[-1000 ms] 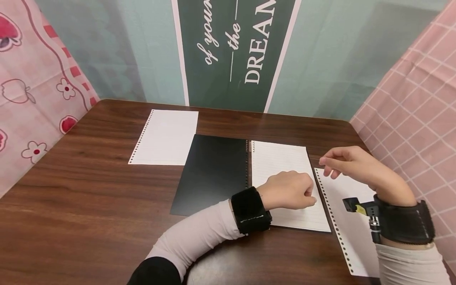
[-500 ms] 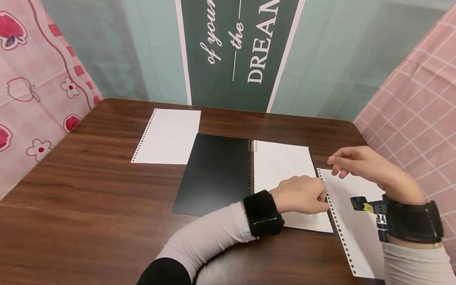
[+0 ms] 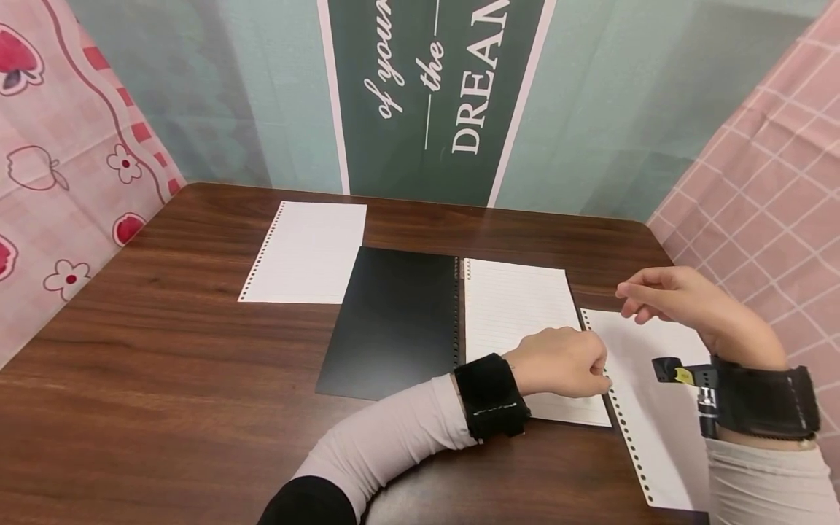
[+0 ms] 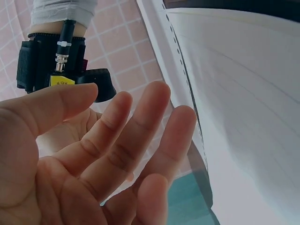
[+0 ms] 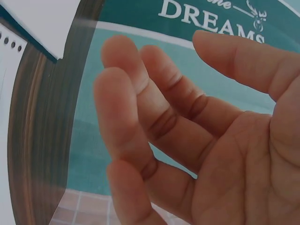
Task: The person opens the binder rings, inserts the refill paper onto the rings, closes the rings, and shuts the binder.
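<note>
An open loose-leaf notebook lies on the table, its black cover [image 3: 397,321] folded out to the left and its lined page [image 3: 515,302] on the right. Above the lower right part of that page is my left hand [image 3: 558,362], palm down. Its fingers [image 4: 152,110] bend loosely around nothing in the left wrist view. A loose punched sheet [image 3: 630,357] lies along the notebook's right side. Over the sheet's top end hovers my right hand [image 3: 679,299], fingers [image 5: 117,108] softly bent and holding nothing.
Another punched white sheet [image 3: 308,251] lies farther back on the left, meeting the black cover's corner. The brown wooden table [image 3: 164,379] is bounded by a green cloth backdrop [image 3: 590,109] and pink cloth on both sides.
My left hand has shifted right across the lined page to its right edge. My right hand has moved a little to the right. The notebook and sheets lie as before.
</note>
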Motion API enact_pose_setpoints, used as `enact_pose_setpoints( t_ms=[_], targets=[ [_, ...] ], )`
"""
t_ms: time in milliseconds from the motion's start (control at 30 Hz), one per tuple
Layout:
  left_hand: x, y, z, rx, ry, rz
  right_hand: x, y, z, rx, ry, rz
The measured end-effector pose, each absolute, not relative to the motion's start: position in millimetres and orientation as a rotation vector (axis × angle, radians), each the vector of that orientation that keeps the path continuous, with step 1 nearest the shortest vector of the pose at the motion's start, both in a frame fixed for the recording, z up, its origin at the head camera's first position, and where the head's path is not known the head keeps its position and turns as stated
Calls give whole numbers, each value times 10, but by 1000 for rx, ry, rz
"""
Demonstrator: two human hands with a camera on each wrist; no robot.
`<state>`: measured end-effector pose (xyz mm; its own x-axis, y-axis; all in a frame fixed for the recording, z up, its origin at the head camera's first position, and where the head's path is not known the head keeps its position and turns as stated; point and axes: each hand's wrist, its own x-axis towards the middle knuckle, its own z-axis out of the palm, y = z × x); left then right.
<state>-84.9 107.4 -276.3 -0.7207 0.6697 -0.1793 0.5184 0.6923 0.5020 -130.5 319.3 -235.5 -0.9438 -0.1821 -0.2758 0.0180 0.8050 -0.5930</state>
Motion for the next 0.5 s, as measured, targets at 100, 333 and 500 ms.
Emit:
enact_pose_setpoints(
  t_ms=[100,333,500],
  targets=[
    [-833,1098,-2778,932,2550,598,-1327,3249,-2386,-108,2665,-938],
    [-801,1139,-2811,944,2548,598,-1360,3396,-2442,-36,2638,-981],
    [-774,1178,-2833,967,2547,640,-1389,3486,-2467,-3,2636,-951]
  ],
)
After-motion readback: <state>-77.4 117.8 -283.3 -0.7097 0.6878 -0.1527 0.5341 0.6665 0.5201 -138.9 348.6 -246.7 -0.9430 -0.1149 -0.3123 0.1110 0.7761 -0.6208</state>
